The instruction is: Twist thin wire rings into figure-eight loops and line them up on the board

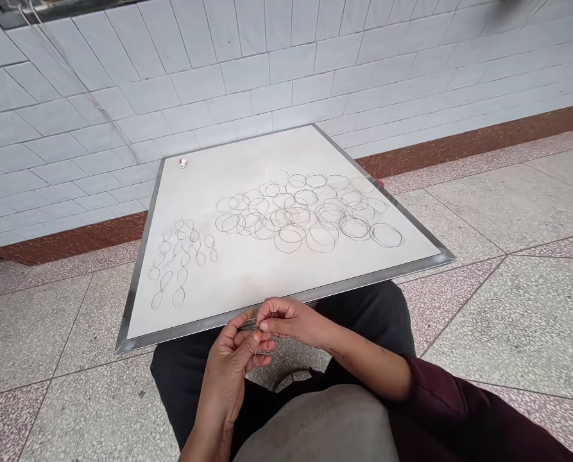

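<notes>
Just in front of the table's near edge, my left hand [240, 350] and my right hand [286, 319] meet over my lap. Both pinch a thin wire [255, 357], whose lower end hangs below my left thumb; much of it is hidden by the fingers. On the white table [248, 282], many thin round wire rings [290, 237] lie overlapping at the middle and right. Several wire loops twisted into figure eights [179, 287] lie at the left, nearer to my left hand.
A small red and white object [183, 163] sits at the table's far left corner. A metal strip [180, 330] edges the table. Behind it stands a white tiled wall [248, 77] with a brown skirting [483, 141]. Something red [380, 183] shows past the right edge.
</notes>
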A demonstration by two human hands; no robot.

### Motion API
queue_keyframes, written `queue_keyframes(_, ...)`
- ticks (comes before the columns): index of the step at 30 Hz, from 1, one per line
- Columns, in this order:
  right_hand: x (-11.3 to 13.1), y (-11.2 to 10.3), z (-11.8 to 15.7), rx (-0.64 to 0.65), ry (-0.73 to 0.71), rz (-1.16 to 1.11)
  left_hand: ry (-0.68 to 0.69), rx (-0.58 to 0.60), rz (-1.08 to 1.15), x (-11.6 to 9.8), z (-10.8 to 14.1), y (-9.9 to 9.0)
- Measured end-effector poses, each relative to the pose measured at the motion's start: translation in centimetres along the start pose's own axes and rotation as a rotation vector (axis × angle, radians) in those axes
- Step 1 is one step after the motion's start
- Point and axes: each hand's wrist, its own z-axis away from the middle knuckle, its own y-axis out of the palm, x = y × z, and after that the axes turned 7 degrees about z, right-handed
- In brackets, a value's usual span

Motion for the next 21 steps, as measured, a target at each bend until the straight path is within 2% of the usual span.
queue_keyframes(9, 0.1, 0.3, -0.3, -0.070, -0.021, 0.043, 0.090, -0.067, -0.024, -0.2, 0.3, 0.7)
queue_keyframes(13, -0.1, 0.5, -0.4, -0.091, -0.035, 0.085, 0.209, -0.121, -0.093, 0.5, 0.1, 0.8)
queue_keyframes(17, -0.5, 1.1, -0.4, -0.135, -0.062, 0.131, 0.330, -0.115, -0.111, 1.6, -0.7, 0.5)
queue_keyframes(21, -0.7, 1.5, -0.5, -0.140, -0.061, 0.161, 0.403, -0.151, -0.163, 2.2, -1.1, 0.3)
